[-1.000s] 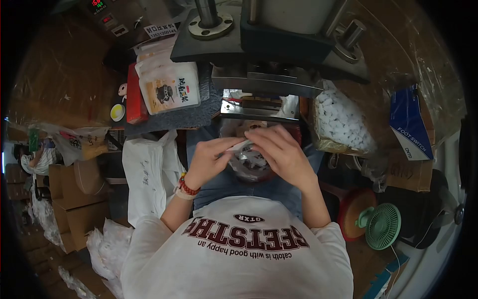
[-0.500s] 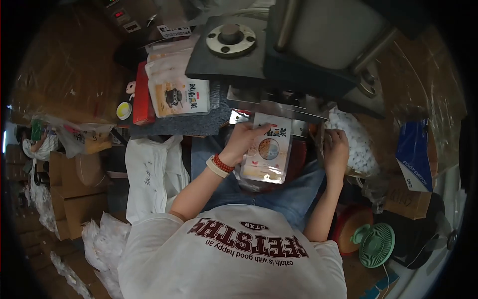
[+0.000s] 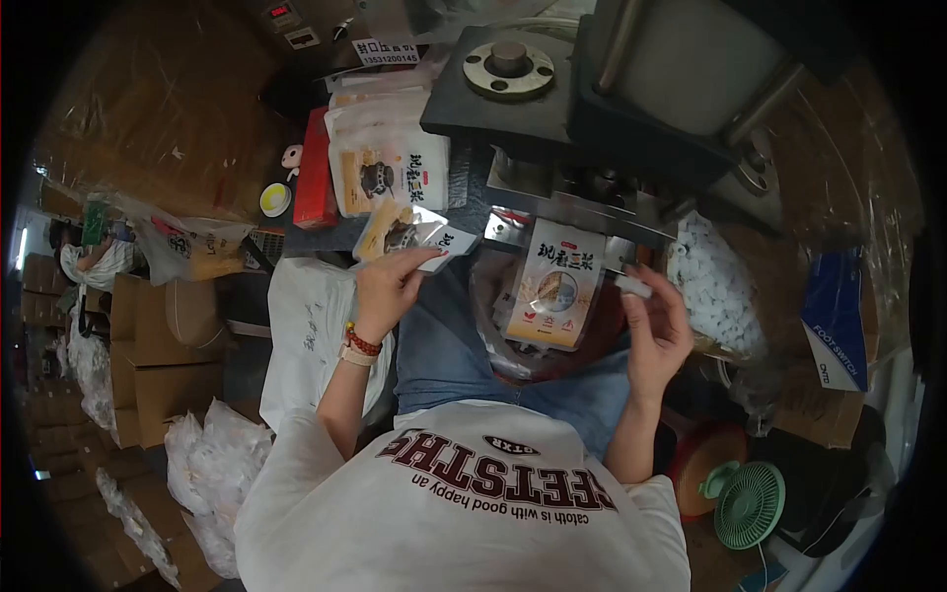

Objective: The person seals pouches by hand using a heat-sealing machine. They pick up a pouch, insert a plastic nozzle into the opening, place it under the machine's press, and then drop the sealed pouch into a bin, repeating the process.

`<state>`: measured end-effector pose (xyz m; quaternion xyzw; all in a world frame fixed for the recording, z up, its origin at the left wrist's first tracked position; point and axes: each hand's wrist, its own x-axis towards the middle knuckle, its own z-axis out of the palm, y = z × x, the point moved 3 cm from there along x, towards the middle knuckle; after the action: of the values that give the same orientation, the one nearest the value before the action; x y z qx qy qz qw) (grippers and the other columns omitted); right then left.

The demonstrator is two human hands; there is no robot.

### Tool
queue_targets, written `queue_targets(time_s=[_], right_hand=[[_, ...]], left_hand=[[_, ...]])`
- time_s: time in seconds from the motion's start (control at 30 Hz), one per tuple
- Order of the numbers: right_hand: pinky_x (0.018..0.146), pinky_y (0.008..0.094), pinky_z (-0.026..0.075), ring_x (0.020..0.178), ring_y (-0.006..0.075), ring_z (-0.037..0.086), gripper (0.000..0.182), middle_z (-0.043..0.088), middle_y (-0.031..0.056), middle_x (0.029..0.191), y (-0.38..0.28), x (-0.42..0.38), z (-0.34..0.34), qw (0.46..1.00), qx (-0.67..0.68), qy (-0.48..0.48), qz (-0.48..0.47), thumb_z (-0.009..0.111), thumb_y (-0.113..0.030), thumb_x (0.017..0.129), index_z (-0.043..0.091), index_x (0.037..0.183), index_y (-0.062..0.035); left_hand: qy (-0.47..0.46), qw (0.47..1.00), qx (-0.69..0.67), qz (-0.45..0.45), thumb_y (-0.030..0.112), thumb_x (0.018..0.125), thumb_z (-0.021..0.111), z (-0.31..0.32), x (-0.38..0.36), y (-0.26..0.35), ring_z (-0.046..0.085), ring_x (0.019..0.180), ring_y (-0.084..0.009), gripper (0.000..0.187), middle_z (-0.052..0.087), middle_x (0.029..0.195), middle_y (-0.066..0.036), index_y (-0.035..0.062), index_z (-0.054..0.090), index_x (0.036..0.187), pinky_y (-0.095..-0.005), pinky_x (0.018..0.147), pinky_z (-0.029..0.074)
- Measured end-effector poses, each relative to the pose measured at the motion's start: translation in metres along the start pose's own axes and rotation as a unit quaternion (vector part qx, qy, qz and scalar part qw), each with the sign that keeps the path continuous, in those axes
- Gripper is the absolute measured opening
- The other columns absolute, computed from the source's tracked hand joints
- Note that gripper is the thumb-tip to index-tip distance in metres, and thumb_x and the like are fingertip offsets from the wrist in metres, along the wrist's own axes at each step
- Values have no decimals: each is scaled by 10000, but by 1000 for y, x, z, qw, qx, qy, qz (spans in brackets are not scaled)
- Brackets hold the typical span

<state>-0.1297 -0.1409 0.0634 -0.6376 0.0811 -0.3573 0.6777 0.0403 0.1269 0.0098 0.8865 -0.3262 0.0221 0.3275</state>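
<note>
My left hand (image 3: 388,288) pinches a printed pouch (image 3: 406,233), tilted over the edge of the dark work surface. My right hand (image 3: 659,331) holds a small white plastic piece (image 3: 633,286) between thumb and fingers. Between my hands, another printed pouch (image 3: 552,296) stands at the front of the machine (image 3: 592,187), its top edge by the metal plates, with neither hand on it. Below that pouch is a reddish container (image 3: 503,360) with clear plastic, partly hidden. A stack of similar pouches (image 3: 390,148) lies to the left of the machine.
A clear bag of small white pieces (image 3: 712,286) sits right of the machine. Beside the stack are a red box (image 3: 316,173) and a small round tub (image 3: 275,200). A white sack (image 3: 311,326) is at my left, a green fan (image 3: 750,503) at lower right. Cardboard boxes surround me.
My left hand has let go of the pouch at the machine, moved left and taken another pouch. My right hand has come away from the bag with a small white piece.
</note>
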Motion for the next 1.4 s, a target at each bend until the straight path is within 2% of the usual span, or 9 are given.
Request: queue_targets(time_s=[0.2, 0.43, 0.53, 0.6, 0.93, 1.1, 1.23, 1.33, 1.4], right_hand=[[766, 345, 500, 862, 310, 617, 378, 648, 160, 1000, -5, -1, 64, 917, -276, -210, -199, 679, 60, 758, 587, 1123, 29], [809, 327, 490, 893, 257, 623, 472, 667, 131, 977, -29, 3, 43, 939, -154, -252, -176, 719, -7, 754, 564, 1199, 5], [844, 326, 481, 961, 247, 612, 536, 654, 146, 1037, -12, 6, 31, 950, -209, -219, -70, 722, -50, 768, 521, 1262, 0], [881, 325, 466, 1018, 235, 595, 557, 628, 160, 1120, -7, 7, 23, 949, -281, -143, 31, 706, -60, 793, 485, 1301, -9], [741, 250, 467, 782, 105, 582, 296, 646, 60, 835, -19, 23, -59, 945, -314, 92, 12, 642, -45, 854, 605, 1142, 5], [633, 275, 451, 608, 123, 550, 478, 609, 49, 728, -51, -7, 1, 978, -30, -209, -5, 697, 1, 770, 537, 1214, 73], [500, 292, 438, 563, 194, 570, 219, 585, 61, 650, -110, 1, 55, 862, 56, -429, -265, 747, 32, 673, 661, 875, 32], [431, 292, 413, 557, 193, 589, 126, 582, 42, 622, -139, -10, 70, 876, 135, -315, -339, 760, 7, 677, 647, 730, -2], [428, 283, 404, 531, 184, 576, 100, 578, 41, 612, -144, -12, 73, 888, 80, -313, -326, 724, -19, 722, 649, 786, 0]], left_hand=[[90, 984, -78, 131, -76, 662, 592, -9, -4, 72, 652, 993, -254, 385, 692, 1026, -76, 69, 693, 1004, -333, 834, 527], [-1, 955, -208, 212, -53, 716, 636, -5, -4, 104, 688, 864, -257, 300, 696, 982, -110, 19, 686, 1002, -300, 728, 552], [2, 947, -279, 156, 33, 806, 666, 42, 5, 89, 692, 763, -173, 189, 710, 917, -86, 1, 687, 991, -258, 655, 541], [-200, 911, -353, -76, 139, 871, 668, 76, 10, 75, 648, 704, -87, 188, 706, 850, -54, -30, 688, 952, -232, 617, 516], [-119, 715, -638, -260, 126, 858, 670, 110, 62, 81, 651, 744, -119, 204, 687, 868, -97, -69, 667, 918, -241, 643, 520], [-109, 716, -631, -277, 109, 850, 668, 117, 63, 78, 657, 736, -139, 219, 684, 879, -108, -77, 654, 966, -253, 649, 529], [-141, 718, -614, -297, 130, 859, 671, 111, 62, 78, 657, 751, -135, 258, 683, 900, -109, -84, 644, 1000, -258, 669, 539], [-221, 823, -452, -264, 182, 876, 663, 82, 65, 79, 649, 757, -118, 285, 679, 893, -84, -69, 649, 1011, -254, 656, 529], [-105, 899, -380, -192, 243, 877, 657, 77, 69, 37, 638, 739, -118, 307, 683, 895, -65, 2, 663, 1066, -258, 649, 510]])
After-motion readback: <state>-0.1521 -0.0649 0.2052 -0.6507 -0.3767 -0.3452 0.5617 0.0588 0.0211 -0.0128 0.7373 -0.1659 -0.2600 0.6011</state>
